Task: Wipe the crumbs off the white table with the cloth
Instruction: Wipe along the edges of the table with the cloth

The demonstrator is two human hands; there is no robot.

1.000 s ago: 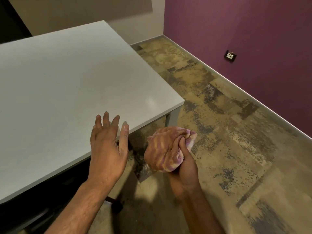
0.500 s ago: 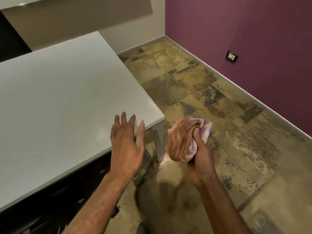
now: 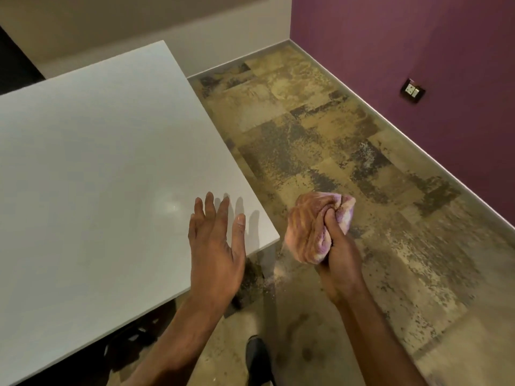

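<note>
Gripping one cloth (image 3: 312, 229): right hand (image 3: 338, 263) | left hand (image 3: 214, 246) fingers spread | one table (image 3: 97, 162)

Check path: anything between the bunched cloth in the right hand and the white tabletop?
Nothing visible. The right hand holds the cloth over the floor, just off the white table near its corner. The left hand hovers open over that corner, the only thing near the path. The tabletop looks bare.

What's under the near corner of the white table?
Under the white table corner a pale table leg shows, with fine crumbs scattered on the mottled floor beside it. Farther under, it is dark; the tabletop and the left hand cover the rest.
</note>
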